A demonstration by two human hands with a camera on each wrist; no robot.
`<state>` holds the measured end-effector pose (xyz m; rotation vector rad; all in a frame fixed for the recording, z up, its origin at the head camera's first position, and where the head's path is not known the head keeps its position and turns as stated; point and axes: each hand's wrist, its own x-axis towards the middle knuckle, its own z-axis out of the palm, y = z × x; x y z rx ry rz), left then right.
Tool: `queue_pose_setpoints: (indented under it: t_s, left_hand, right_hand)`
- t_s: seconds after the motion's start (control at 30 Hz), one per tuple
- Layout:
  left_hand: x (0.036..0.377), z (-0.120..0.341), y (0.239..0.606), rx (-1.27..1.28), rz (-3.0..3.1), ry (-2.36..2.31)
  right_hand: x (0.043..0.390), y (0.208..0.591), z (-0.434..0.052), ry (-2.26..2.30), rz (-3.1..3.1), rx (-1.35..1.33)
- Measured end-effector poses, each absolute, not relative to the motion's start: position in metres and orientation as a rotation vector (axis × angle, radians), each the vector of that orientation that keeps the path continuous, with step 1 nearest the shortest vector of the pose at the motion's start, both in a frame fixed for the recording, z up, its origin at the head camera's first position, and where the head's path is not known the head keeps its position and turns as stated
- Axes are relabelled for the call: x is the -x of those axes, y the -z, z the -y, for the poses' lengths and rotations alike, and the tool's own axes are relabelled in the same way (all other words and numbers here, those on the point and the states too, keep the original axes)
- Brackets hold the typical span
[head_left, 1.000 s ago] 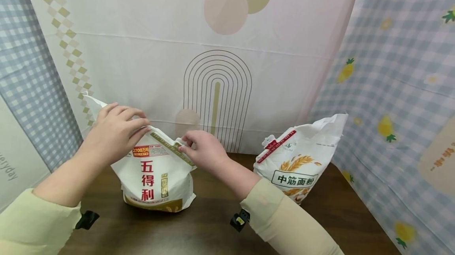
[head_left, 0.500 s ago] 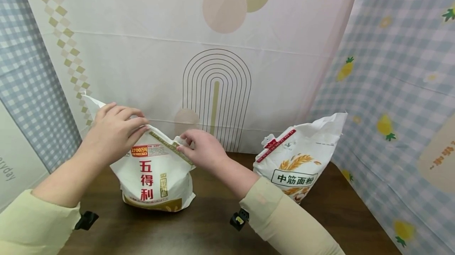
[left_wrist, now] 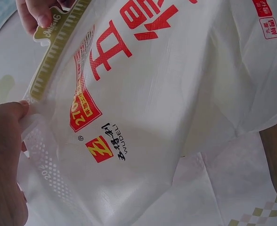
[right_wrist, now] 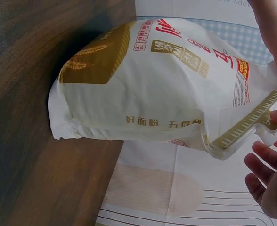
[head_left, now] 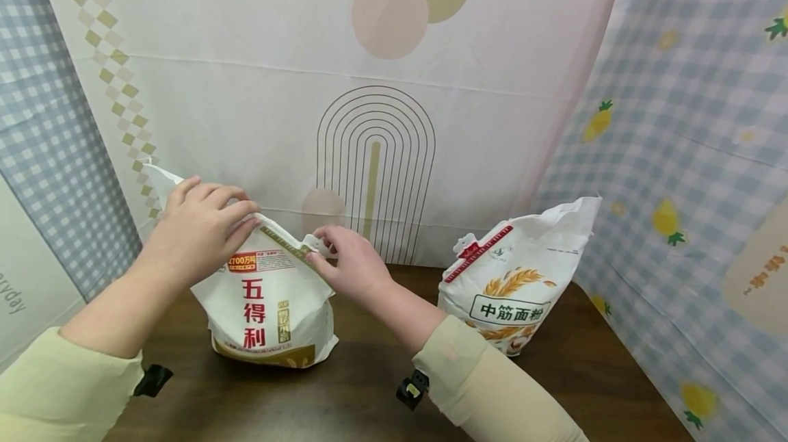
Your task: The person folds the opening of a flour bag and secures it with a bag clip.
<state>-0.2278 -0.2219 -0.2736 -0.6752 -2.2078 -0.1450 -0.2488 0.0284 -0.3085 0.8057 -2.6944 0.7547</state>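
A white flour bag [head_left: 265,319] with red lettering stands on the table at left. Along its slanted top runs a gold-and-white toothed bag clip [right_wrist: 249,120]. My left hand [head_left: 197,233] pinches the bag's top edge by the clip's upper end, thumb in front and fingers over the back. In the left wrist view, a white dotted part of the bag's top hangs below that hand [left_wrist: 4,155]. With thumb and index finger, my right hand [head_left: 357,264] pinches the clip's tab midway along it. Its other fingers [right_wrist: 261,172] curl loosely behind.
A second white flour bag [head_left: 511,291] with wheat pictures leans at right, a red bag clip [head_left: 477,254] across its corner. A pale printed cloth [head_left: 258,120] hangs behind the dark wooden table [head_left: 369,387]. Checked cloths [head_left: 695,154] flank both sides.
My right hand has shifted slightly at the clip's tab, and more of the tab shows. My left hand and both bags stay almost where they were.
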Motion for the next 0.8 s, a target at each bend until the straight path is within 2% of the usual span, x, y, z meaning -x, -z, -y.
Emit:
queue_pose_setpoints:
  t_s: [0.4, 0.8]
  left_hand:
    - [0.230, 0.221, 0.273, 0.679, 2.194, 0.135]
    - [0.230, 0.219, 0.271, 0.680, 2.140, 0.113]
  right_hand:
    - [0.249, 0.317, -0.033, -0.826, 2.648, -0.835]
    - [0.242, 0.343, -0.047, -0.947, 2.535, -0.812]
